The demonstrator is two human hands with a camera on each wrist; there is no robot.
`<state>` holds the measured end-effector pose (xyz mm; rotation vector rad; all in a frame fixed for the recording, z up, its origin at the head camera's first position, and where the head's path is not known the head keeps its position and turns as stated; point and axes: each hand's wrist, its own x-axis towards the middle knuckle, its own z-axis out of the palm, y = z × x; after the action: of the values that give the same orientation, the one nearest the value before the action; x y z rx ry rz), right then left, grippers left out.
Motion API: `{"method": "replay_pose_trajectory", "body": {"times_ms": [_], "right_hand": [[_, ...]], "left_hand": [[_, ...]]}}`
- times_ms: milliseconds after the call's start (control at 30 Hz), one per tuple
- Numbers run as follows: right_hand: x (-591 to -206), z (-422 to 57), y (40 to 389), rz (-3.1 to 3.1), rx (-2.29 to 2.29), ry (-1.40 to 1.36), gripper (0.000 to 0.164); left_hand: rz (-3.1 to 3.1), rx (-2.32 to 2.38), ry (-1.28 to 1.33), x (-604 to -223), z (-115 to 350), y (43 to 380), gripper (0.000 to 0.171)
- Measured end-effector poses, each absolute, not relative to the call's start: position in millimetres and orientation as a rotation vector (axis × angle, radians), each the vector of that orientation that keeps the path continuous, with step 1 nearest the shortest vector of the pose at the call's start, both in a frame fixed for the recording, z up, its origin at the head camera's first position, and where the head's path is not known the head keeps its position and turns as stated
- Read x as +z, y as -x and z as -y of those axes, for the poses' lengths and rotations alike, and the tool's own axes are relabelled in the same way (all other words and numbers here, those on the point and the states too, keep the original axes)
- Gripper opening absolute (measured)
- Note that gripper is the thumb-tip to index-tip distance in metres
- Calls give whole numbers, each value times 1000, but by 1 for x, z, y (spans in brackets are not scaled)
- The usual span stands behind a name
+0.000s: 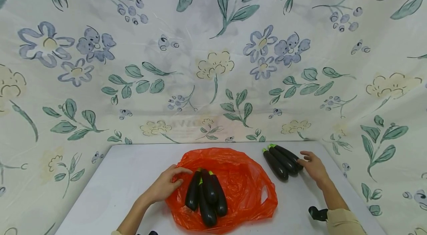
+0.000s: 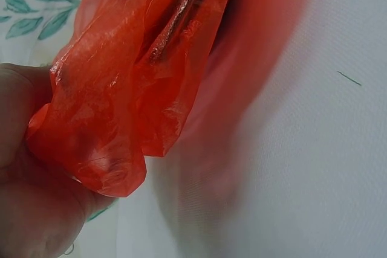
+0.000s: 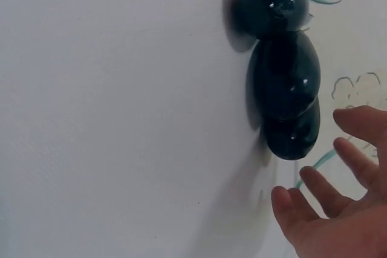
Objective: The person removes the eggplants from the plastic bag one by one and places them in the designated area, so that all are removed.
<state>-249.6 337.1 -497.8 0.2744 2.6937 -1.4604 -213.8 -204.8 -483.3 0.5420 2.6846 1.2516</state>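
Observation:
A red plastic bag (image 1: 247, 190) lies spread wide on the white table, with several dark eggplants (image 1: 208, 205) bunched on its left half. My left hand (image 1: 165, 185) grips the bag's left edge; in the left wrist view, the crumpled red film (image 2: 109, 119) runs into that hand (image 2: 42, 203). At the back right, three more eggplants (image 1: 275, 165) lie side by side, green stem ends pointing away. Over their right end hovers my right hand (image 1: 314, 167), fingers spread. Seen from the right wrist, the rounded eggplant ends (image 3: 287, 77) stand just left of the fingertips (image 3: 344, 116).
The white table (image 1: 126, 168) reaches back to a hanging cloth (image 1: 186, 79) printed with flowers and leaves. A black wrist-worn device (image 1: 318, 214) sits by the right sleeve (image 1: 345, 223). The bag's handle hole (image 1: 264, 194) shows at its right side.

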Motion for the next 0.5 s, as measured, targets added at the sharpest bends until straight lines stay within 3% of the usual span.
{"method": "replay_pose_trajectory", "body": {"times_ms": [500], "right_hand": [[-482,-326,250,-2757,-1503,-324,56]], "left_hand": [[-2680,1254,-543,-483,202,213,38]]}}
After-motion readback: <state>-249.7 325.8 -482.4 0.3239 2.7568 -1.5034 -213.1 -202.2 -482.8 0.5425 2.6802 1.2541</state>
